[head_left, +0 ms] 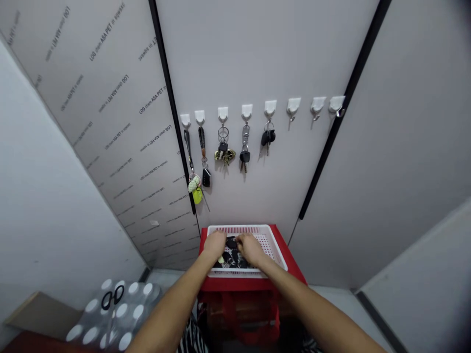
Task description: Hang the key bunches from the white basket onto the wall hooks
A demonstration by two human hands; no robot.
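Observation:
Both my hands reach into a white slotted basket that sits on a red stand against the wall. The basket holds several black key fobs and keys. My left hand curls down over the left side of the pile. My right hand curls over the middle, its fingers closed among the fobs. What each hand grips is hidden. Above, a row of white wall hooks runs across the wall; the left ones carry key bunches, the three on the right hang bare.
A shrink-wrapped pack of white-capped bottles stands on the floor at lower left with black scissors on top. A cardboard piece lies beside it. Black vertical strips divide the grey wall panels.

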